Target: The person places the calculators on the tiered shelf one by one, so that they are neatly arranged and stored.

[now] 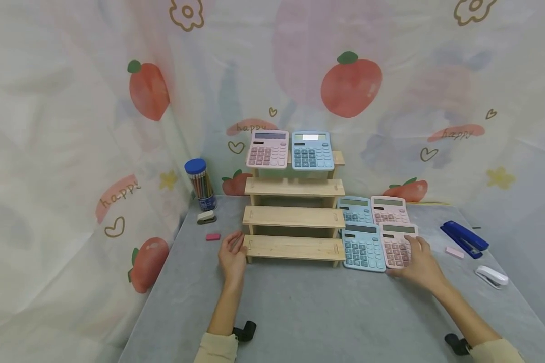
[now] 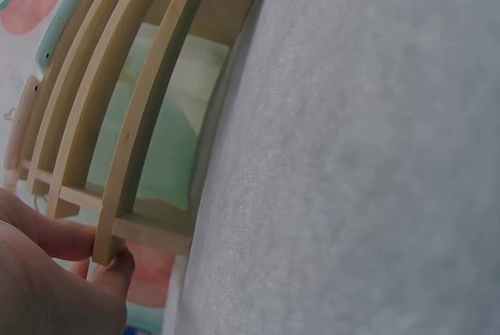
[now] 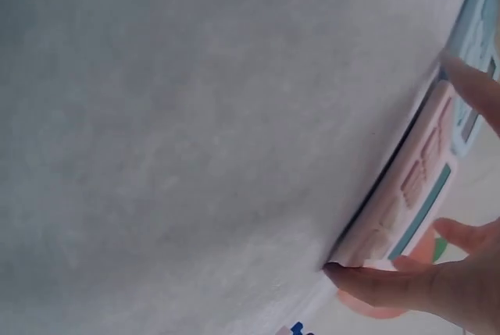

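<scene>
Left hand [image 1: 233,257]: pinches the lowest step [image 1: 293,247] of the wooden rack [image 1: 293,217].
Right hand [image 1: 418,264]: grips the front pink calculator [image 1: 395,250].
Top step [image 1: 339,158]: upper pink calculator [image 1: 267,150], upper blue calculator [image 1: 312,153].

Calculators [image 1: 364,249], a blue stapler [image 1: 462,237], a grey table [image 1: 309,312] and printed sheeting [image 1: 418,85] suggest a makeshift office corner.

Tiered wooden rack [image 1: 294,217], six calculators [image 1: 395,247], hands [image 1: 232,255]

free: front of table [image 1: 295,317] | blocked: wooden rack [image 1: 293,216], calculators [image 1: 363,248] at its right
</scene>
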Tool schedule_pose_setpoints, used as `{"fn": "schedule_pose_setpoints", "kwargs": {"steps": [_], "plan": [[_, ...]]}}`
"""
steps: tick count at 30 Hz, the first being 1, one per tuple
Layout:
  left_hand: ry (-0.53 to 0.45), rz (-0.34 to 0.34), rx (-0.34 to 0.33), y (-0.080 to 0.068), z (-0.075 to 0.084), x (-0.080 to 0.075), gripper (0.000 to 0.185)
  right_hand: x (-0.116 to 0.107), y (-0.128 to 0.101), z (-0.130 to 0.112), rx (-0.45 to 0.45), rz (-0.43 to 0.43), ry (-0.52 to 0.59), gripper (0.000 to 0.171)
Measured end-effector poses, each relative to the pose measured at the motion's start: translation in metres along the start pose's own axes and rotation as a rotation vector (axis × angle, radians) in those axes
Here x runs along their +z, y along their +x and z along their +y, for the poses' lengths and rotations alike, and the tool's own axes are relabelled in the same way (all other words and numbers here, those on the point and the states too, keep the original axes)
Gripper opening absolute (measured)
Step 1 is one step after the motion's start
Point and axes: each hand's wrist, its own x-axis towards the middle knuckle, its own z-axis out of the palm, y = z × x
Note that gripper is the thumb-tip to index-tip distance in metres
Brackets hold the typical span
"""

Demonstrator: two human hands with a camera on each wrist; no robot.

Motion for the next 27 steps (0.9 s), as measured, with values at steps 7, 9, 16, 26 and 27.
{"fn": "schedule_pose_setpoints", "kwargs": {"steps": [7,9,16,26,27], "plan": [[-0.020,-0.005,-0.016,-0.001,-0.001,0.000,0.049,0.004,0.008,0.011,-0.058,0.063,-0.005,0.137],[-0.020,-0.005,-0.015,0.000,-0.001,0.001,0.049,0.004,0.008,0.012,-0.069,0.065,0.005,0.137],[-0.019,-0.010,-0.008,-0.001,0.000,0.000,0.048,0.008,0.007,0.011,-0.057,0.094,0.019,0.134],[-0.022,-0.009,-0.007,0.000,0.000,0.000,0.048,0.005,0.004,0.014,0.003,0.140,0.053,0.131],[-0.021,-0.009,-0.006,0.000,0.000,0.000,0.048,0.003,0.004,0.013,0.000,0.144,0.059,0.131]]}}
